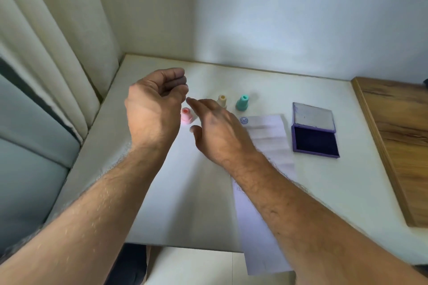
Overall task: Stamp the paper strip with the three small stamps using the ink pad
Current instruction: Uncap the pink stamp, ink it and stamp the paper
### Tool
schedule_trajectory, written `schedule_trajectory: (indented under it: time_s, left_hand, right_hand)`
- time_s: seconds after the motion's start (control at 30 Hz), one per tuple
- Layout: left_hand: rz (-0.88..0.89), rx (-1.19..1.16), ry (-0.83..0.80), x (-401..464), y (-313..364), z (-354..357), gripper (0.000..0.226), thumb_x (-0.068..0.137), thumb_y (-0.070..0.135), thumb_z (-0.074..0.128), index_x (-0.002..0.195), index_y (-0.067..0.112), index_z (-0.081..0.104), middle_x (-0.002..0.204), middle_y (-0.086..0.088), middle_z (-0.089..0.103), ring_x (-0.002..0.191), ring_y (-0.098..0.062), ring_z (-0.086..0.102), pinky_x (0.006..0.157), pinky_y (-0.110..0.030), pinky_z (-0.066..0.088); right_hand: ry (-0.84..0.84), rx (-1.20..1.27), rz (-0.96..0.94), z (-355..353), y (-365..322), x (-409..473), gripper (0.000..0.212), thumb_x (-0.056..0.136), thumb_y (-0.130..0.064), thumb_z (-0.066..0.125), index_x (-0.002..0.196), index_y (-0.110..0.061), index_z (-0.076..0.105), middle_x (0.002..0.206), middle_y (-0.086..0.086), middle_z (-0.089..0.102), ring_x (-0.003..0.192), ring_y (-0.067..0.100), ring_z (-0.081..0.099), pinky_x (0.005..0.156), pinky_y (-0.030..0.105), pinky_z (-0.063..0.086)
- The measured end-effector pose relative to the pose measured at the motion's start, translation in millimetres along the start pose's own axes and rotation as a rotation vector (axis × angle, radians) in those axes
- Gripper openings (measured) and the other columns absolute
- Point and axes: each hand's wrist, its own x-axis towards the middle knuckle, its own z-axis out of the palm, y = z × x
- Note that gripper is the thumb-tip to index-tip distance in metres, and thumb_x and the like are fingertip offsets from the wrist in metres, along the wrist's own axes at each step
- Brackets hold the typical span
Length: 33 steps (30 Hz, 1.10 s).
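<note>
A long white paper strip (268, 136) lies on the table and runs toward me past the front edge; one blue round print (243, 120) sits at its far end. Three small stamps stand behind it: pink (186, 116), cream (222, 100), and teal (243, 102). The purple ink pad (315, 139) lies open to the right of the strip. My left hand (155, 109) hovers above the table left of the pink stamp, fingers curled, holding nothing visible. My right hand (215, 127) is flat with fingers spread, reaching beside the pink stamp and partly covering the cream one.
The white table (324, 192) meets the wall at the back. A curtain (58, 53) hangs at the left. A wooden surface (398, 134) borders the table on the right. A chair or stool seat (192, 266) shows below the front edge.
</note>
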Motion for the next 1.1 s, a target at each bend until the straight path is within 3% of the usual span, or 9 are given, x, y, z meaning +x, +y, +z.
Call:
schedule_trajectory:
  time_s: [0.1,0.17,0.3,0.4,0.5,0.67,0.8,0.93,1.1]
  left_hand:
    - [0.001,0.015,-0.009,1.0,-1.1,-0.6,0.025,0.082,0.008,0.068,0.1,0.024,0.075,0.09,0.01,0.076,0.085,-0.001,0.072,0.083,-0.026,0.058]
    - [-0.004,0.023,-0.021,1.1,-2.2,0.1,0.026,0.082,0.007,0.068,0.101,0.023,0.075,0.09,0.01,0.076,0.084,0.0,0.072,0.081,-0.023,0.058]
    - [0.003,0.029,-0.032,1.3,-1.7,1.1,0.025,0.083,0.007,0.068,0.101,0.023,0.075,0.09,0.01,0.075,0.084,0.002,0.071,0.074,-0.015,0.056]
    - [0.019,0.045,-0.047,0.0,0.8,0.2,0.024,0.084,0.01,0.069,0.102,0.025,0.074,0.091,0.012,0.075,0.082,0.003,0.071,0.074,-0.012,0.054]
    - [0.047,0.076,-0.16,-5.7,3.7,1.8,0.022,0.083,0.014,0.073,0.101,0.025,0.074,0.091,0.012,0.074,0.081,0.003,0.07,0.078,-0.013,0.053]
    - [0.089,0.187,-0.379,-18.1,5.4,12.7,0.024,0.077,0.021,0.081,0.1,0.023,0.074,0.086,0.01,0.075,0.08,0.006,0.067,0.067,0.0,0.043]
    - [0.105,0.195,-0.525,-24.0,8.4,19.4,0.028,0.07,0.028,0.086,0.096,0.029,0.075,0.086,0.014,0.075,0.087,0.004,0.068,0.077,-0.016,0.052]
    - [0.166,0.195,-0.659,-32.9,11.9,26.4,0.033,0.067,0.015,0.087,0.095,0.029,0.075,0.09,0.01,0.076,0.093,-0.004,0.071,0.091,-0.036,0.055]
    - [0.161,0.205,-0.695,-36.7,8.7,32.2,0.036,0.069,0.007,0.086,0.097,0.027,0.075,0.091,0.008,0.077,0.091,-0.005,0.072,0.093,-0.036,0.055]
  right_hand:
    - [-0.03,-0.04,-0.048,5.5,-6.8,7.2,0.043,0.086,-0.015,0.061,0.127,-0.023,0.053,0.116,0.002,0.061,0.087,0.031,0.066,0.054,0.032,0.045]
    - [-0.034,-0.072,-0.041,4.9,-10.6,11.2,0.033,0.089,-0.016,0.058,0.122,-0.022,0.058,0.108,0.005,0.063,0.084,0.032,0.065,0.053,0.03,0.034]
    - [0.021,-0.021,0.048,7.9,-10.4,15.3,0.022,0.09,-0.015,0.054,0.105,-0.023,0.068,0.089,0.002,0.068,0.081,0.029,0.065,0.059,0.031,0.044]
    - [0.101,0.279,0.274,-0.4,-5.4,7.7,0.021,0.087,-0.018,0.061,0.103,-0.027,0.071,0.083,-0.012,0.073,0.087,0.009,0.068,0.076,0.024,0.053]
    - [0.105,0.608,0.525,-15.0,3.6,-7.7,0.02,0.086,-0.033,0.066,0.104,-0.028,0.073,0.082,-0.019,0.075,0.084,-0.015,0.061,0.074,0.005,0.044]
    - [0.137,0.899,0.701,-40.2,9.6,-33.4,0.019,0.083,-0.033,0.072,0.1,-0.024,0.076,0.087,-0.004,0.078,0.047,-0.001,0.051,0.06,0.024,0.04]
    - [0.175,1.093,0.893,-66.7,13.4,-47.2,0.013,0.087,-0.025,0.071,0.098,-0.02,0.075,0.083,-0.003,0.078,0.048,0.013,0.041,0.047,0.025,0.039]
    - [0.151,1.192,0.966,-84.4,19.9,-63.4,0.014,0.088,-0.028,0.07,0.093,-0.017,0.076,0.087,0.0,0.079,0.049,0.014,0.042,0.052,0.026,0.042]
    - [0.095,1.27,1.028,-84.3,29.3,-74.8,0.022,0.089,-0.032,0.069,0.099,-0.013,0.076,0.088,0.004,0.079,0.051,0.013,0.042,0.054,0.025,0.043]
